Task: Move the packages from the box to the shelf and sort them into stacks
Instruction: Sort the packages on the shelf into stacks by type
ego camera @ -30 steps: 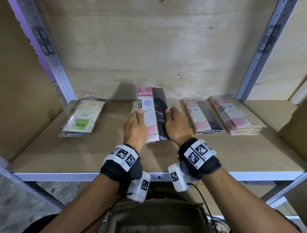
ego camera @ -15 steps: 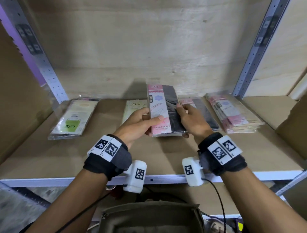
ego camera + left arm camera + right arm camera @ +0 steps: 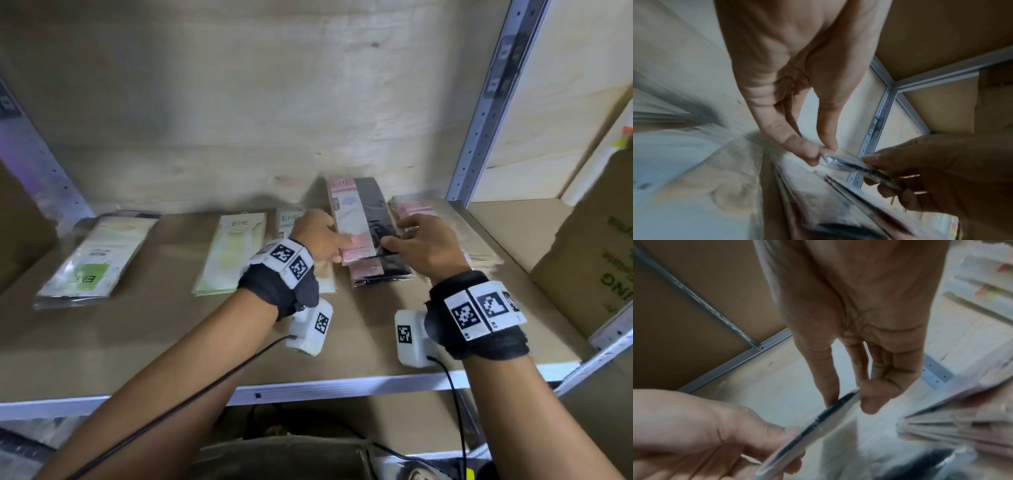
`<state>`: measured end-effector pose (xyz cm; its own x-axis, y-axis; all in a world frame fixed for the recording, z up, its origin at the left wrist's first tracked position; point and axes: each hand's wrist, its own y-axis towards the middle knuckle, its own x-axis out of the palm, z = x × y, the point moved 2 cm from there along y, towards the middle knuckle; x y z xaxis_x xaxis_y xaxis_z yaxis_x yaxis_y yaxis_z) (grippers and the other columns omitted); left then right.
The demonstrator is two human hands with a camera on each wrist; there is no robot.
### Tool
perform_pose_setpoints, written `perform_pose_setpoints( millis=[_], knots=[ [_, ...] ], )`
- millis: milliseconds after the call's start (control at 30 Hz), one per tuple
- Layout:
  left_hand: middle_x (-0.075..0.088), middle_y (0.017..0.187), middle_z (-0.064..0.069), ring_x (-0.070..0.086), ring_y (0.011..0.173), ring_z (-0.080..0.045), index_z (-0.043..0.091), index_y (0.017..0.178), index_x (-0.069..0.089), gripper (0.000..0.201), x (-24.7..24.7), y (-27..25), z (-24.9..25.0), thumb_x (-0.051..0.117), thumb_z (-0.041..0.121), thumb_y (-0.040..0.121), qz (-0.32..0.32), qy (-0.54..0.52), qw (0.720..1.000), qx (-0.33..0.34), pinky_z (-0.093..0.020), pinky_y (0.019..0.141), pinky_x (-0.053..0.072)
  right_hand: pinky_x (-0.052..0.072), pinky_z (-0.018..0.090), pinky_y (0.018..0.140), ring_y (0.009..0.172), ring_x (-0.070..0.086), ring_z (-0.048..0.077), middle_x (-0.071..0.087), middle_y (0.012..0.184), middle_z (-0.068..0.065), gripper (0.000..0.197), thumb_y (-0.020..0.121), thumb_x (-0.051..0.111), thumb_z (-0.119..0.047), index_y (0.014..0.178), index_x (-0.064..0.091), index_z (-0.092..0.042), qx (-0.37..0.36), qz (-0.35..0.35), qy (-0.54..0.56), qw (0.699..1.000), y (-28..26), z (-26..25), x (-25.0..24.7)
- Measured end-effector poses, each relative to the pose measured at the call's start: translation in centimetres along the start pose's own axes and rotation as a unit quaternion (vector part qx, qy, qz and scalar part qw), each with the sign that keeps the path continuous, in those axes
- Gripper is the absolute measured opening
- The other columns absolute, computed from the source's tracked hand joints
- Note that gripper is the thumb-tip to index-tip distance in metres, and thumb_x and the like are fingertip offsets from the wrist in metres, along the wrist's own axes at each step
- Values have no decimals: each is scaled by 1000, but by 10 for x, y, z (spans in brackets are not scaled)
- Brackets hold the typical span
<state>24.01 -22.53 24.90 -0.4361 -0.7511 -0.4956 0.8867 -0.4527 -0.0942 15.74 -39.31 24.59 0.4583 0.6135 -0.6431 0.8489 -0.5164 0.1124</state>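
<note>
A flat pink-and-black package [image 3: 356, 216] [image 3: 849, 167] [image 3: 813, 426] is held just above the matching pink-and-black stack [image 3: 380, 272] on the shelf [image 3: 171, 342]. My left hand [image 3: 320, 236] [image 3: 818, 151] pinches its near left edge between thumb and fingers. My right hand [image 3: 416, 240] [image 3: 851, 399] pinches its near right edge. The package tilts up toward the back wall. Further stacks lie along the shelf: a green-label one [image 3: 92, 260] at the far left, a pale green one [image 3: 233, 250], a beige one [image 3: 291, 222] partly behind my left hand, and a pink-and-beige one [image 3: 455, 226] at the right.
A plywood wall closes the back of the shelf. Grey perforated metal posts [image 3: 493, 102] stand at both rear corners. A cardboard box [image 3: 596, 260] with green print sits on the shelf to the right. The shelf's white front rail [image 3: 308, 387] runs below my wrists.
Both hands have carried the pink-and-black package to the right, from the shelf's middle to over the pink-and-black stack. My view has swung right with it.
</note>
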Motion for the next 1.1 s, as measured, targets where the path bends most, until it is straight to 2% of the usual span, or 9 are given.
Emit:
perform_pose_setpoints(
  millis=[100,300,467,567,667,800,900,967,1100],
  knots=[
    [74,105,-16,73,92,-30,-3,113,68,53,13,10,4,86,29,75,-10,67,997,-34,-42,86,60,35,13,57,85,54,15,67,114,10,44,84,76,-25,122,63,-5,13,-26,-74,997,-2,3,-4],
    [71,103,-24,72,95,-34,-9,104,67,39,29,15,-2,81,18,79,7,76,996,-55,-44,85,60,45,27,76,93,59,24,66,109,12,30,88,71,-20,113,67,-2,42,-68,-122,989,-8,2,-1],
    [71,110,-24,72,98,-33,-10,120,59,60,27,11,3,85,21,75,-39,61,994,-81,-43,91,57,52,31,87,105,63,29,64,115,16,34,89,70,-21,116,65,-1,51,-72,-130,988,-11,-2,-1],
    [73,107,-22,74,91,-31,-8,115,63,53,22,9,3,83,27,79,-32,65,994,-82,-44,88,58,54,35,92,106,63,30,63,115,16,34,89,70,-21,116,65,-2,45,-68,-137,987,-13,-4,-1],
    [76,92,-11,76,76,-25,4,97,70,37,3,4,-1,75,39,85,32,122,991,-44,-40,80,61,51,31,82,102,63,28,65,107,14,28,88,66,-19,111,68,-3,20,-43,-157,987,-14,-9,-4],
    [70,72,1,70,54,-16,19,83,72,7,-48,-13,-20,73,25,88,137,-7,991,-1,-31,61,61,48,26,77,91,65,20,71,97,5,16,91,64,-20,100,72,-9,-69,15,-97,993,-20,-28,-7],
    [67,66,-3,61,46,-12,17,79,69,13,-90,-38,-49,71,24,89,193,-80,978,9,-23,53,52,52,27,70,79,69,14,72,85,-4,8,94,62,-22,92,69,-18,-112,-68,32,991,-34,-45,8],
    [68,67,-6,60,44,-10,17,77,68,15,-117,-61,-72,71,25,90,238,-107,965,2,-20,46,50,52,31,60,70,68,17,71,81,2,9,95,62,-20,91,67,-13,-92,-143,109,979,-46,-55,25],
    [73,66,-4,66,51,-12,17,77,70,16,-174,-100,-110,72,28,88,305,-132,943,-22,-19,47,50,49,23,50,66,66,21,73,82,15,14,96,61,-16,97,67,-4,-111,-228,125,959,-64,-88,65]
  ],
)
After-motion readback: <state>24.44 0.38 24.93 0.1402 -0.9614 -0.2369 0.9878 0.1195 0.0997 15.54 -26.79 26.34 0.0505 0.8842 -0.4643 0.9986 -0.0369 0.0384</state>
